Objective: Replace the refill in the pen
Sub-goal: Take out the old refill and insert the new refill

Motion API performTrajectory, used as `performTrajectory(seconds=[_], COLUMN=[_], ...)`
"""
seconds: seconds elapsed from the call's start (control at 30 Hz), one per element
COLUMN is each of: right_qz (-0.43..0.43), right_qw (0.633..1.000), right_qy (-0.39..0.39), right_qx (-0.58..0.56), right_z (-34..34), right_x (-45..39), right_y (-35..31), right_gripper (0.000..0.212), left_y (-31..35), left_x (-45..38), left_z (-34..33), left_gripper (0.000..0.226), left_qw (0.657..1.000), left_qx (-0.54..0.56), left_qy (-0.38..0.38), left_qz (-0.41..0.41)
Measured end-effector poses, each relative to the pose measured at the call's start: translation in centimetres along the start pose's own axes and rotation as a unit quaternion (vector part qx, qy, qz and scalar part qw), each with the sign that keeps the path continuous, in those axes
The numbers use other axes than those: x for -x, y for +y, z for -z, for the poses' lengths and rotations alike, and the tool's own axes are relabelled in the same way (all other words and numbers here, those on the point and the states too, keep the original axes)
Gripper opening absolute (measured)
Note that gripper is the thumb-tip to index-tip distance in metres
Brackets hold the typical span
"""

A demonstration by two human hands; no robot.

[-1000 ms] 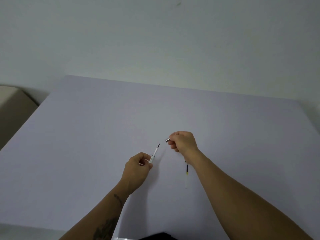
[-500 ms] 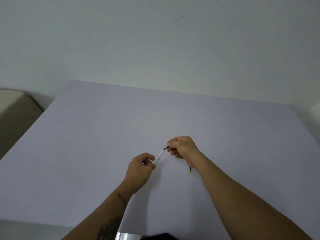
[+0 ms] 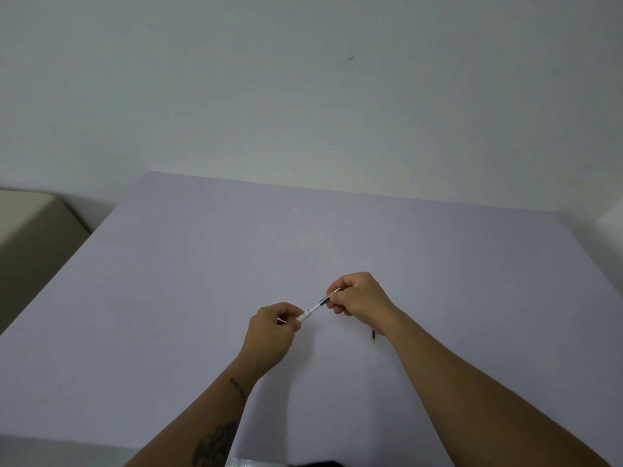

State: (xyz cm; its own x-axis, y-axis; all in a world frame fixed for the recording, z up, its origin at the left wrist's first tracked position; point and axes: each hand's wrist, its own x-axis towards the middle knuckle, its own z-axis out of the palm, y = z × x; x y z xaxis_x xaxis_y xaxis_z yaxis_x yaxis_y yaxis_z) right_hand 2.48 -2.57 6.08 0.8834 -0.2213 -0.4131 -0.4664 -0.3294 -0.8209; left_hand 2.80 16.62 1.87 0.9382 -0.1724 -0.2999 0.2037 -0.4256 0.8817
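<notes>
A white pen (image 3: 312,310) spans the gap between my two hands, above the middle of the lavender table (image 3: 202,264). My left hand (image 3: 271,332) pinches the pen's white barrel at its lower end. My right hand (image 3: 359,299) grips the grey metal tip piece at the upper end, with the point sticking out past my fingers. A thin clear refill (image 3: 374,347) with a dark and yellow end lies on the table just under my right wrist; part of it is hidden by the wrist.
The table runs back to a pale wall. A beige piece of furniture (image 3: 30,230) stands off the table's left edge. A white object (image 3: 612,217) shows at the far right edge.
My hands have come together: the tip piece in my right hand, apart from the barrel a second ago, now sits over the refill on the barrel's end. The camera has tilted up slightly.
</notes>
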Motion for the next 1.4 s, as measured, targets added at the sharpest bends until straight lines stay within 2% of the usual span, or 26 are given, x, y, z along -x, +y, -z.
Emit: performTrajectory(seconds=[0.53,0.73,0.9,1.1,1.27,1.4], right_qz=[0.025,0.016,0.026,0.063,0.042,0.019], right_qw=[0.998,0.996,0.998,0.995,0.995,0.996], right_qy=[-0.02,-0.043,-0.031,-0.013,-0.002,-0.017], right_qx=[0.049,0.082,0.049,0.071,0.095,0.09], right_z=[0.1,0.5,1.2,1.4,1.6,2.4], right_x=[1.1,1.3,1.3,1.1,1.1,1.1], right_y=[1.3,1.6,2.0,2.7,2.6,2.4], right_gripper=[0.011,0.032,0.013,0.005,0.031,0.035], left_y=[1.4,1.7,2.1,2.5,2.9,3.0], left_x=[1.0,1.0,1.0,1.0,0.8,0.8], left_z=[-1.2,-1.6,-1.9,-2.1,-2.6,-2.9], left_gripper=[0.019,0.018,0.018,0.021,0.02,0.018], left_qw=[1.0,0.999,0.999,0.999,0.998,0.998], left_qx=[-0.015,-0.032,-0.031,-0.027,-0.038,-0.043], left_qy=[-0.018,-0.025,-0.027,-0.028,-0.034,-0.041], left_qz=[-0.02,-0.022,-0.021,-0.017,-0.029,-0.036])
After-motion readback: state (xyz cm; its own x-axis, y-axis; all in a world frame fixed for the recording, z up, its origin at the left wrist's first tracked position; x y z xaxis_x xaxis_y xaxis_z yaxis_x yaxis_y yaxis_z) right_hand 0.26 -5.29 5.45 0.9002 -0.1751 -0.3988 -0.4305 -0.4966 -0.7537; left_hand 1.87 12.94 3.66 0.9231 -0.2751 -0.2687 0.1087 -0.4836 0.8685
